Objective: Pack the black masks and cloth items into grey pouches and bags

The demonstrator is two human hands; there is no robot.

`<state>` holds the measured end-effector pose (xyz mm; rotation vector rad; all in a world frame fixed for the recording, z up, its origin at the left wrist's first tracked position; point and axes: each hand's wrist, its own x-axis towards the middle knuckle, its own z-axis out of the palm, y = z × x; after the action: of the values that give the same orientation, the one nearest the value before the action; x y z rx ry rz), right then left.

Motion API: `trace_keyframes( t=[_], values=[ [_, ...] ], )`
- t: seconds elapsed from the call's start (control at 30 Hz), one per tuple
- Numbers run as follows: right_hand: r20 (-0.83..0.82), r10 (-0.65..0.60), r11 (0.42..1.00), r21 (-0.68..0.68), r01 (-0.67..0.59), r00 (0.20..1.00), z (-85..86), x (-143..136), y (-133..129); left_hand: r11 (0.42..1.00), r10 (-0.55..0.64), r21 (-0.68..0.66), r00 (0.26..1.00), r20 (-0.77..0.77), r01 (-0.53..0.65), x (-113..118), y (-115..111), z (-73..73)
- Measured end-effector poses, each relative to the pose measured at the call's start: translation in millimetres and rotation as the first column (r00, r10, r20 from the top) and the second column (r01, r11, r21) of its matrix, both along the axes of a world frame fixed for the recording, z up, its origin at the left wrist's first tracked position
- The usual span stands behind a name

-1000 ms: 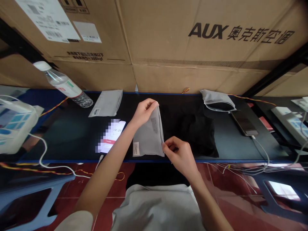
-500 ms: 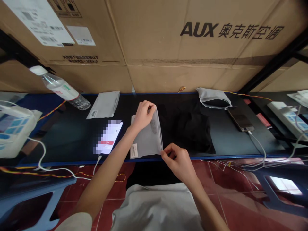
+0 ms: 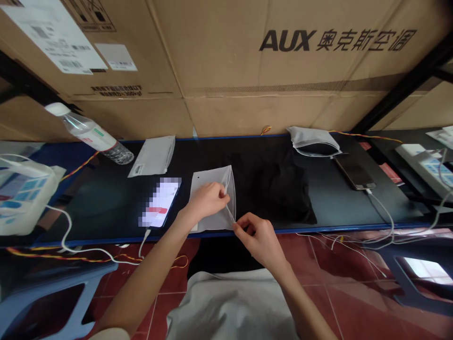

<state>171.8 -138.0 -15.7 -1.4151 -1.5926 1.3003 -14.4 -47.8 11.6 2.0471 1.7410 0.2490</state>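
Note:
A frosted white pouch lies on the black table in front of me, its opening edge facing right. My left hand reaches over the pouch and pinches the upper layer of that edge, lifting it a little from the layer beneath. The lower right corner of the pouch is pinched between the thumb and forefinger of my right hand. Just right of the pouch rests a crumpled black cloth.
A phone with a lit screen and another pouch are on the left, near a tilted bottle. Back right are an open pouch and a dark phone on a cable. A large carton stands behind.
My left hand has moved from the pouch's top corner down to the middle of its opening edge, and the edge is now parted. My right hand stays at the lower corner.

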Motion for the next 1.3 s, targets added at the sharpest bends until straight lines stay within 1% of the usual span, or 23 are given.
trace_keyframes(
  t=[0.13,0.2,0.27,0.33,0.4,0.47,0.53,0.63,0.73,0.8,0.9,0.93,1.0,1.03,1.07,1.1,1.13,1.17,1.2,1.23,1.27,1.3],
  values=[
    [0.006,-0.025,1.0,0.018,0.025,1.0,2.0,1,4,0.996,-0.08,0.029,0.996,0.031,0.079,1,-9,9.8],
    [0.046,-0.051,0.998,0.047,0.049,0.998,5.0,0,10,0.992,-0.123,0.049,0.99,0.073,0.119,2,-18,19.4],
    [0.087,-0.06,0.996,0.067,0.054,0.994,8.7,-2,17,0.986,-0.144,0.094,0.985,0.096,0.135,3,-26,31.2],
    [0.105,-0.042,0.997,0.066,0.035,0.994,12.9,-5,24,0.976,-0.147,0.171,0.986,0.077,0.133,3,-33,42.7],
    [0.097,-0.028,0.998,0.064,0.022,0.995,16.9,-9,30,0.961,-0.155,0.239,0.987,0.041,0.141,4,-37,50.9],
    [0.089,-0.039,0.995,0.096,0.031,0.995,19.3,-13,34,0.95,-0.175,0.265,0.984,0.011,0.166,5,-40,54.4],
    [0.107,-0.074,0.985,0.164,0.056,0.991,18.8,-16,38,0.945,-0.187,0.27,0.982,-0.026,0.187,7,-41,54.3],
    [0.195,-0.166,0.961,0.252,0.114,0.967,13.3,-15,43,0.939,-0.134,0.303,0.985,-0.104,0.16,6,-43,54.8],
    [0.267,-0.239,0.952,0.254,0.171,0.934,8.2,-9,48,0.927,-0.035,0.364,0.988,-0.149,0.088,-5,-43,63.8],
    [0.282,-0.256,0.954,0.23,0.194,0.925,8.6,-5,49,0.913,0.018,0.406,0.989,-0.15,0.045,-13,-42,72.8],
    [0.266,-0.238,0.961,0.203,0.187,0.934,16.3,-1,43,0.892,0.068,0.452,0.989,-0.133,-0.001,-20,-41,82.1],
    [0.245,-0.221,0.964,0.201,0.174,0.944,20.2,0,39,0.889,0.073,0.457,0.99,-0.124,-0.008,-19,-41,82.5],
    [0.188,-0.211,0.963,0.211,0.17,0.959,28.3,11,30,0.892,0.066,0.452,0.992,-0.108,-0.01,-14,-41,78.9],
    [0.167,-0.247,0.952,0.224,0.207,0.955,31.9,20,26,0.895,0.058,0.445,0.993,-0.102,-0.007,-11,-41,75.2],
    [0.164,-0.313,0.932,0.24,0.27,0.936,35.0,33,22,0.897,0.052,0.442,0.994,-0.095,-0.004,-8,-40,70.5],
    [0.184,-0.418,0.893,0.263,0.366,0.89,37.3,48,21,0.896,0.047,0.445,0.995,-0.087,-0.004,-4,-40,65.2],
    [0.237,-0.541,0.832,0.294,0.471,0.807,38.9,64,22,0.893,0.045,0.451,0.996,-0.078,-0.005,-1,-39,59.6],
    [0.332,-0.627,0.777,0.322,0.54,0.704,39.7,82,25,0.888,0.044,0.459,0.997,-0.067,-0.008,3,-38,53.9],
    [0.442,-0.665,0.745,0.338,0.575,0.602,39.9,98,31,0.885,0.047,0.465,0.997,-0.057,-0.015,6,-36,48.4],
    [0.531,-0.651,0.748,0.331,0.575,0.542,39.5,112,38,0.884,0.052,0.466,0.997,-0.049,-0.023,10,-34,43.2],
    [0.594,-0.613,0.771,0.302,0.561,0.522,38.7,123,46,0.886,0.058,0.462,0.997,-0.044,-0.032,15,-31,38.4],
    [0.634,-0.556,0.806,0.253,0.535,0.538,37.4,131,56,0.891,0.066,0.453,0.997,-0.044,-0.039,20,-28,34.0]
  ],
)
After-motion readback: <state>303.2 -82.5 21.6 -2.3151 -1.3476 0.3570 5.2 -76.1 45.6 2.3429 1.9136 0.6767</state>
